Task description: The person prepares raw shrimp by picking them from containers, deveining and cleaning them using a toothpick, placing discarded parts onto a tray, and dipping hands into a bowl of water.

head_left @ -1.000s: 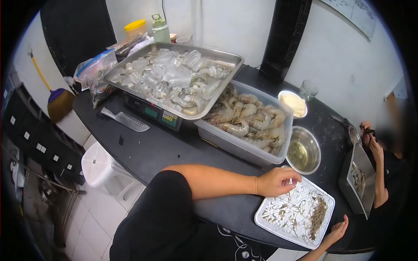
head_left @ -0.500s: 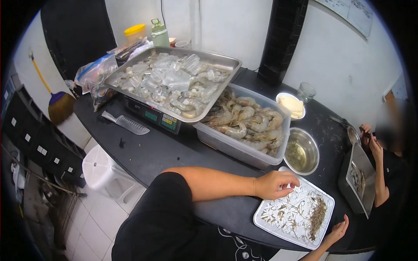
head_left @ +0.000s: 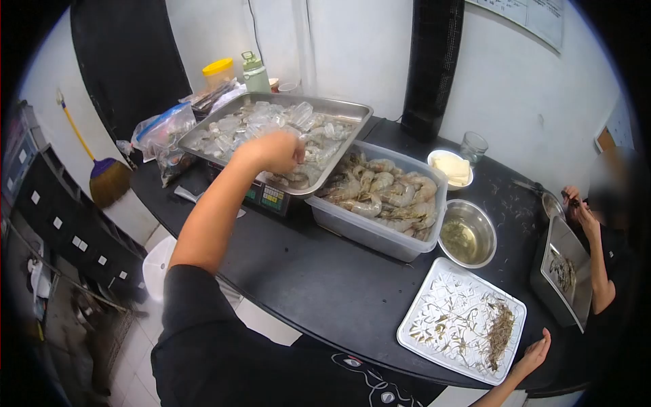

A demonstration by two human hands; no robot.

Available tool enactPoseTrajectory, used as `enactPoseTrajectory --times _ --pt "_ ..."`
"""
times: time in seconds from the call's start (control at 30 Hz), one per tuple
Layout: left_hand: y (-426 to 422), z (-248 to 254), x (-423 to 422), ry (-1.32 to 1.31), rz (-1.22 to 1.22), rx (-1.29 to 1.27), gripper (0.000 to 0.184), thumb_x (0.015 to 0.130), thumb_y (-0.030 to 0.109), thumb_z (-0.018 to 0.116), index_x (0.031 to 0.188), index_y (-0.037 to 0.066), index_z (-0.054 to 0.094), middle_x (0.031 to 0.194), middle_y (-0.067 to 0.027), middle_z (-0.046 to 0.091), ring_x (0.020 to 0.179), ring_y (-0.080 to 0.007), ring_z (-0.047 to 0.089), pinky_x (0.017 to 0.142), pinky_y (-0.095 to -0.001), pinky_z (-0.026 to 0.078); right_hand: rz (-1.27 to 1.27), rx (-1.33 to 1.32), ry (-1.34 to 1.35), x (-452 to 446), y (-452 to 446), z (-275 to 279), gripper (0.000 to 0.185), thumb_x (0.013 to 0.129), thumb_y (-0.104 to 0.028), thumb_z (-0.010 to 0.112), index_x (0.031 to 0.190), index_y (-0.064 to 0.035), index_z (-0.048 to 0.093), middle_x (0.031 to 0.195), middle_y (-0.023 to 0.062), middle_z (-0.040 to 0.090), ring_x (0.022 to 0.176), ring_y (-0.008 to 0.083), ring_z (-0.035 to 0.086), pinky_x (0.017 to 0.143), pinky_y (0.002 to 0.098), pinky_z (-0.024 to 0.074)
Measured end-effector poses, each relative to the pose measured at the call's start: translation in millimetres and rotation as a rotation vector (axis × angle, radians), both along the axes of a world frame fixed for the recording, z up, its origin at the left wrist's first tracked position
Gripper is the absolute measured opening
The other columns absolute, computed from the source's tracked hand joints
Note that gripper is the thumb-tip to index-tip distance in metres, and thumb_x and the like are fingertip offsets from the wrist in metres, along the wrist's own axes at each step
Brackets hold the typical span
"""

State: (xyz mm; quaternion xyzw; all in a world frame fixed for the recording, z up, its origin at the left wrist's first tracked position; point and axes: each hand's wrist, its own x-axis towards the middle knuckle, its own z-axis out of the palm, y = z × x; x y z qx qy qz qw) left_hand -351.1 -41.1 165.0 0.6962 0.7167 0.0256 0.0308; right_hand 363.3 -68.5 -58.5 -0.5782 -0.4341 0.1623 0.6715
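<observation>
My left hand (head_left: pixel 277 152) is over the near side of a steel tray (head_left: pixel 361 117) filled with shrimp and ice (head_left: pixel 254 122). Motion blurs it and its fingers point down at the shrimp, so whether they hold one is unclear. My right hand (head_left: pixel 536 354) lies beside the right edge of a white ribbed tray (head_left: pixel 422 324), fingers stretched out and holding nothing. On that tray are thin dark strands, with a brown heap of them (head_left: pixel 500 334) along the right side. A plastic tub of whole shrimp (head_left: pixel 386 186) stands between the two trays.
The steel tray sits on a digital scale (head_left: pixel 272 198). A steel bowl of cloudy liquid (head_left: pixel 468 234), a white bowl with a pale block (head_left: pixel 451 168) and a glass (head_left: pixel 473 146) stand rightward. At far right, a co-worker's hands (head_left: pixel 582 216) are above a deep steel pan (head_left: pixel 559 271). A knife (head_left: pixel 186 195) lies left.
My left hand has moved from above the white tray, up and left, to the shrimp and ice. My right hand stays by the white tray. The camera view has shifted slightly.
</observation>
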Motion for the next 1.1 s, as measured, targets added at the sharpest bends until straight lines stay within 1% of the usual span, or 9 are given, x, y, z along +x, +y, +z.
enactPoseTrajectory --times 0.2,0.3,0.4,0.5,0.53,0.63,0.73,0.93,1.1 --pt "12 -11 12 0.088 -0.042 -0.116 0.027 0.072 0.026 0.068 0.088 0.004 0.067 0.085 -0.0153 0.068 0.082 -0.0309 0.065 0.071 -0.0397 0.05 0.004 0.0 0.026 7 0 -6 0.029 0.099 -0.021 0.046 0.12 -0.0058 0.058 0.062 -0.0108 0.03 0.051 -0.002 0.024 0.045 0.0174 0.0171" --pt "20 -14 13 -0.014 -0.024 -0.195 0.024 0.072 0.026 0.068 0.083 0.005 0.067 0.079 -0.0147 0.068 0.078 -0.0313 0.065 0.07 -0.0405 0.05 -0.017 -0.021 0.028 5 1 -3 0.028 0.099 -0.02 0.046 0.12 -0.0066 0.059 0.062 -0.0104 0.03 0.051 -0.0021 0.024 0.044 0.0173 0.0177" --pt "30 -3 1 0.26 -0.001 -0.059 0.02 0.072 0.025 0.066 0.08 0.007 0.067 0.075 -0.0144 0.067 0.075 -0.0309 0.065 0.07 -0.0409 0.05 -0.012 -0.018 0.023 6 2 -2 0.027 0.099 -0.02 0.046 0.119 -0.0065 0.059 0.063 -0.0108 0.032 0.052 -0.0022 0.025 0.045 0.0168 0.0177" --pt "28 9 -7 0.182 0.085 -0.003 0.021 0.071 0.023 0.065 0.08 0.005 0.069 0.081 -0.0172 0.068 0.081 -0.0333 0.066 0.075 -0.0432 0.052 -0.002 -0.013 0.029 6 2 -3 0.027 0.099 -0.02 0.045 0.118 -0.0066 0.06 0.063 -0.0108 0.032 0.052 -0.0024 0.025 0.045 0.0166 0.0179" --pt "26 12 -2 0.133 0.086 -0.072 0.024 0.072 0.021 0.068 0.091 0.008 0.068 0.085 -0.0153 0.068 0.082 -0.0324 0.065 0.075 -0.0404 0.051 0.0 -0.009 0.029 9 2 -6 0.027 0.099 -0.02 0.045 0.118 -0.0067 0.06 0.063 -0.0109 0.032 0.052 -0.0025 0.025 0.045 0.0166 0.0179" --pt "35 -14 -5 0.009 -0.224 0.123 0.04 0.071 0.02 0.071 0.108 0.008 0.064 0.099 -0.0182 0.067 0.091 -0.0353 0.063 0.083 -0.0399 0.05 -0.007 -0.015 0.024 10 3 -6 0.027 0.099 -0.02 0.045 0.118 -0.0068 0.06 0.063 -0.011 0.032 0.052 -0.0027 0.026 0.045 0.0165 0.0178" --pt "48 -31 4 0.154 -0.288 0.167 0.053 0.072 0.021 0.073 0.12 0.007 0.057 0.107 -0.0208 0.063 0.098 -0.0368 0.061 0.089 -0.0398 0.048 0.006 -0.022 0.029 10 3 -6 0.027 0.099 -0.02 0.045 0.118 -0.0071 0.06 0.062 -0.0111 0.032 0.052 -0.0028 0.026 0.045 0.0166 0.0176" --pt "41 -13 20 0.116 -0.002 -0.107 0.043 0.073 0.022 0.072 0.112 0.007 0.062 0.097 -0.0197 0.067 0.092 -0.0353 0.064 0.082 -0.0411 0.05 -0.014 -0.032 0.026 10 3 -6 0.026 0.099 -0.019 0.046 0.117 -0.0068 0.06 0.062 -0.0112 0.033 0.051 -0.0027 0.025 0.044 0.0171 0.0167" --pt "49 -5 10 0.192 0.083 -0.165 0.037 0.071 0.024 0.073 0.104 0.008 0.066 0.089 -0.0165 0.068 0.088 -0.0321 0.065 0.078 -0.04 0.051 0.003 -0.037 0.021 12 3 -7 0.026 0.099 -0.019 0.045 0.117 -0.0065 0.06 0.062 -0.0109 0.033 0.05 -0.0025 0.025 0.044 0.0171 0.0167"
